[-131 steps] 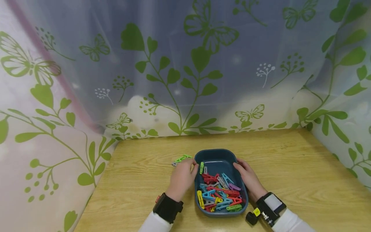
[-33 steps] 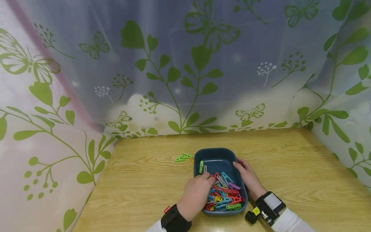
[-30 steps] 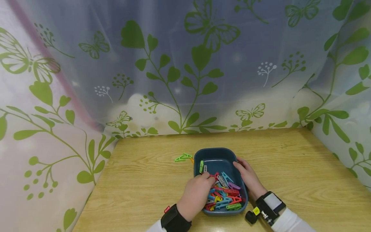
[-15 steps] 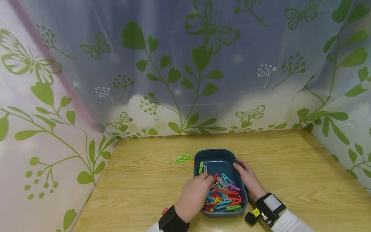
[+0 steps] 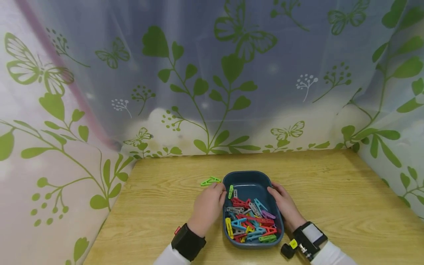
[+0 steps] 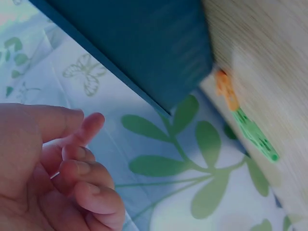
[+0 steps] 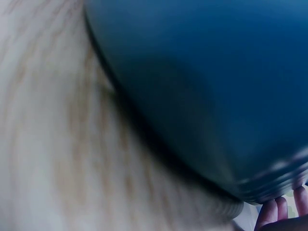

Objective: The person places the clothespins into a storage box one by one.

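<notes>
A dark blue plastic box (image 5: pixel 249 189) stands on the table, with many coloured clothespins (image 5: pixel 256 221) heaped in its nearer part. A grey clothespin (image 5: pixel 235 210) lies on the pile's left side. My right hand (image 5: pixel 286 206) grips the box's right wall, thumb at the rim; only fingertips (image 7: pixel 269 211) show in the right wrist view. Just outside the left wall is my left hand (image 5: pixel 207 207), fingers loosely curled. In the left wrist view this hand (image 6: pixel 72 168) holds nothing. Beyond it on the table lie green clothespins (image 5: pixel 210 181) and an orange clothespin (image 6: pixel 227 89).
The wooden table (image 5: pixel 165 184) reaches back to a curtain (image 5: pixel 212 92) printed with leaves and butterflies, which also hangs at both sides. A small black device with a yellow part (image 5: pixel 289 248) hangs by the right wrist strap.
My left hand has come out of the box and moved left, uncovering the grey clothespin on the pile. A grey clothespin seen earlier on the table is gone from there. The right hand stays put.
</notes>
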The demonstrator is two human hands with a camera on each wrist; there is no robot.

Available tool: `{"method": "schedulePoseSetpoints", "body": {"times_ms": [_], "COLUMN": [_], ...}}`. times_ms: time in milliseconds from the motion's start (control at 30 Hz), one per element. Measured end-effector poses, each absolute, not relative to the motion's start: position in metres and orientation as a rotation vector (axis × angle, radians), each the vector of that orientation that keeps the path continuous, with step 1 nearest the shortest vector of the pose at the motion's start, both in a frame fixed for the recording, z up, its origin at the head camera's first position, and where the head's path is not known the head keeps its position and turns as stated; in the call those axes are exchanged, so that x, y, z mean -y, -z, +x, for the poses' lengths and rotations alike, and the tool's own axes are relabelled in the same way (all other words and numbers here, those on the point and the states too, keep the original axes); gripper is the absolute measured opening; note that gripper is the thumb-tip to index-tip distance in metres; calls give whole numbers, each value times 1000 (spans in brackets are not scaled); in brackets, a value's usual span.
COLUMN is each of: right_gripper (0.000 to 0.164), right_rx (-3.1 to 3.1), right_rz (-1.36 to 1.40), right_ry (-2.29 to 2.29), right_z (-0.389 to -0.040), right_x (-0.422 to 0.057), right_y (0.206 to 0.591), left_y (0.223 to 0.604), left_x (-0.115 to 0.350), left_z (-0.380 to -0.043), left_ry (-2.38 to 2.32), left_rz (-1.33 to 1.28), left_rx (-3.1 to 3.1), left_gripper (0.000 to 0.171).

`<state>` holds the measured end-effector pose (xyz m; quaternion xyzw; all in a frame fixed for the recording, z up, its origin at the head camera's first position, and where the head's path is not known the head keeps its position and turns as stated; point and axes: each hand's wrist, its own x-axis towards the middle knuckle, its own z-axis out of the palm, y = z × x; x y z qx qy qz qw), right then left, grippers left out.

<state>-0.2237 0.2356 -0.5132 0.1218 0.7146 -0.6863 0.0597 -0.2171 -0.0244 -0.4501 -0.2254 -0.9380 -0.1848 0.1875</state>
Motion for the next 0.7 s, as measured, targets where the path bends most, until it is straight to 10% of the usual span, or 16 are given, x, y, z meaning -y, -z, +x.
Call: {"method": "schedulePoseSetpoints", "body": {"times_ms": [700], "right_gripper": [69], "right_rx": [-2188], "right_rz": [355], "right_ry": [2085], "right_z": [-222], "right_x": [-236], "right_y": [515], "left_y": [466], "left_x": [49], "left_z": [-265], "left_ry": [427], "left_rz": [-555], "left_rx": [2774], "left_gripper": [18]}}
